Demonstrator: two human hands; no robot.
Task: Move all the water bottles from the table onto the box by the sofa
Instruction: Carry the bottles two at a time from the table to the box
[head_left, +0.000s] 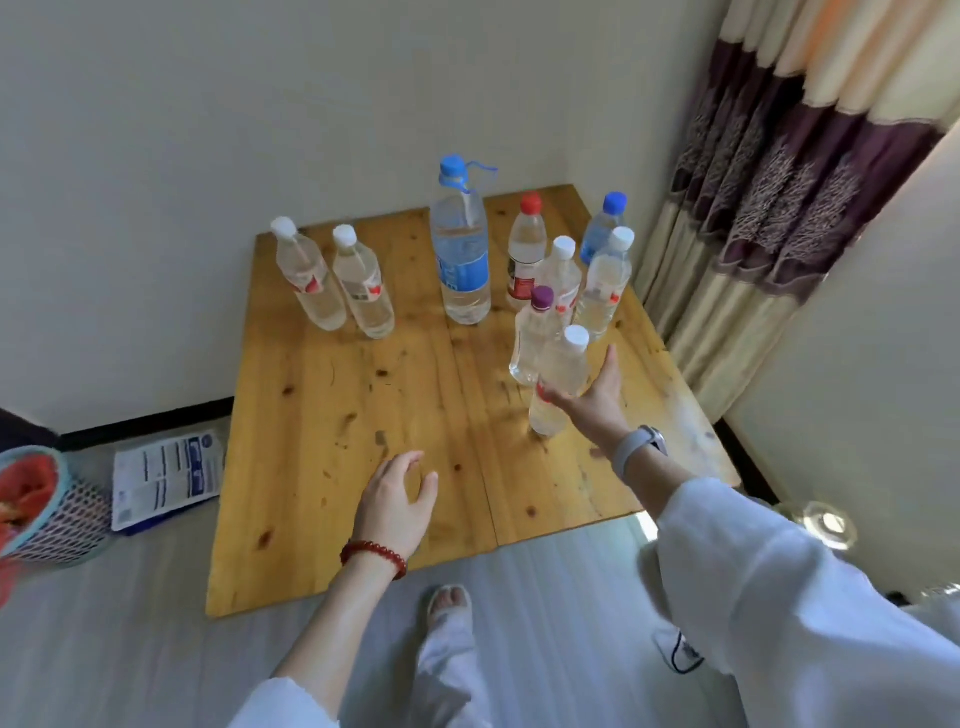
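The nearest white-capped bottle (558, 387), standing near the right edge of the table (332, 415), is being closed on by the right hand (597, 397), whose fingers are spread wide around it and not yet tight. The left hand (397, 501) hangs loose and empty. The purple-capped bottle (532, 335) just behind could be toppled by a careless lift, and the cluster behind it knocked over.

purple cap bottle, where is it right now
In the head view the purple-capped bottle stands on the right half of the wooden table, just behind the white-capped bottle that the right hand is reaching around.
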